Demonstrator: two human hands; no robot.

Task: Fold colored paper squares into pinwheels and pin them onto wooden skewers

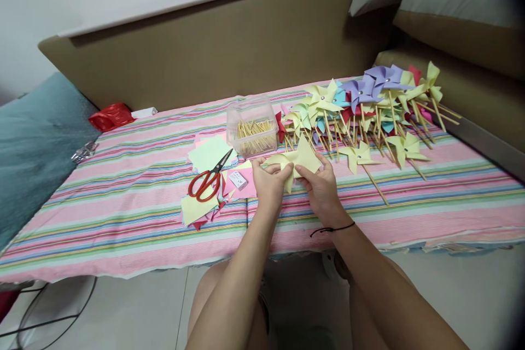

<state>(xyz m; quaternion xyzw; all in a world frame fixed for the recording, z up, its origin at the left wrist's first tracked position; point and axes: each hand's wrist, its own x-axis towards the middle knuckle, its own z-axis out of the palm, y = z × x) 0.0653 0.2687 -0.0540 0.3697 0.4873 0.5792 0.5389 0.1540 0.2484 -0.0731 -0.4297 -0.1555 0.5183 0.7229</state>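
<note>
Between my two hands is a pale yellow paper pinwheel (307, 157), partly folded, with one broad blade standing up. My left hand (271, 181) pinches it near the middle with thumb and fingers. From the other side my right hand (322, 185) grips the paper, its thumb close to the left thumb. What lies under the thumbs is hidden. Left of my hands, red-handled scissors (210, 178) rest on stacked coloured paper pieces (200, 209). A small white box (238, 180) sits on pink paper beside them.
A clear plastic box (251, 112) of short wooden sticks stands behind my hands. Many finished pinwheels (361, 90) on sticks are heaped at the right. A striped cloth (123, 202) covers the surface. A red plastic bag (111, 117) and blue cushion (49, 136) are at the left.
</note>
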